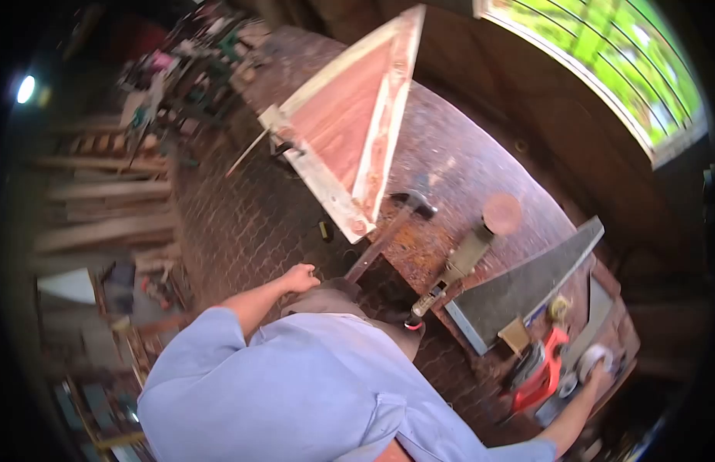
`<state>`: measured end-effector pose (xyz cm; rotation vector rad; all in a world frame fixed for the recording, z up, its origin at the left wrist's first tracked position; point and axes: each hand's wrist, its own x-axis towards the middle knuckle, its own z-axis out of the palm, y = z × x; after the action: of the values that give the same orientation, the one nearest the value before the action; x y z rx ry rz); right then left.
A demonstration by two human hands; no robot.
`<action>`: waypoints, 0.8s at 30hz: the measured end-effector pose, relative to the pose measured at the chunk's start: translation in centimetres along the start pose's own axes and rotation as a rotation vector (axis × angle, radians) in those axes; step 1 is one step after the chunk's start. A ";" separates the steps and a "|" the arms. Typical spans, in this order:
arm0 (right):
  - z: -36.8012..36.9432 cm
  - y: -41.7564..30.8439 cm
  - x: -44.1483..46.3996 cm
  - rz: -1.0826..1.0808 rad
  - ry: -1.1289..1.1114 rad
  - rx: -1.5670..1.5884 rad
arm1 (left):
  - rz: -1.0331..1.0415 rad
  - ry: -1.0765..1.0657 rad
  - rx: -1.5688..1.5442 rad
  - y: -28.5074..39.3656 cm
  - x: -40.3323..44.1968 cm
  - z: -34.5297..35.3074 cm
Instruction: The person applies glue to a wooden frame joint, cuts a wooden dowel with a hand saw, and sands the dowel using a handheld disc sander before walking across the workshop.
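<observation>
Fingers of the right hand (600, 376) reach the white roll (594, 358) near the bottom right corner of the workbench (457, 146) in the head view, touching it, though I cannot tell whether they have closed around it. The left hand (300, 278) is out in front of the body, its fingers partly curled; how far they close, and whether anything is in them, I cannot tell. Just beside it is the lower end of the hammer (382, 243), whose handle sticks out past the bench edge while its dark head lies on the top. Beyond the hammer, the triangular wooden panel (344, 115), reddish inside a pale frame, lies partly over the bench edge, with a dark clamp (284, 147) at its left corner. To the right of the hammer lie a long tool (465, 256) with a metal part at its near end, a round disc (502, 213) at its far end, and a large dark tapered board (527, 285). Between that board and the right hand are a small wooden block (514, 337), a yellowish roll (559, 308) and a red-orange tool (544, 371). A barred window (611, 61) shows greenery at the top right, and stacked timber (111, 204) lies at the far left.
</observation>
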<state>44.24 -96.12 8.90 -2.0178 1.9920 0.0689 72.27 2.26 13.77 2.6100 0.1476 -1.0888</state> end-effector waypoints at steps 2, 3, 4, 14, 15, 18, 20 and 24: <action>-1.2 -0.6 -1.2 -0.038 0.061 -0.165 | -0.127 -0.049 -0.022 2.3 -1.1 -0.5; -0.9 0.3 -0.5 -0.014 0.089 -0.165 | -0.096 -0.027 0.016 1.7 -0.8 0.1; -0.4 0.6 0.0 0.017 0.113 -0.169 | -0.105 -0.018 -0.003 1.4 -0.9 0.6; -6.7 -14.6 -24.7 -0.938 0.295 0.535 | 0.286 0.220 -0.209 9.0 -3.2 -3.1; -5.6 -17.7 -30.7 -0.929 0.105 0.617 | 0.382 0.217 -0.222 10.5 -3.2 -3.8; -1.7 -25.5 -49.0 -0.970 -0.576 0.920 | 0.818 0.241 -0.329 15.1 -4.7 -7.7; 0.3 -29.8 -60.4 -0.979 -0.844 0.904 | 0.961 0.376 -0.378 15.6 -5.3 -8.8; 6.7 -35.2 -75.6 -0.962 -1.179 0.880 | 1.078 0.500 -0.559 11.3 -3.6 -13.1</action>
<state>77.38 -21.54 27.34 -1.4718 0.1693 0.1024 80.98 -4.15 27.78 1.8925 -0.6683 0.0031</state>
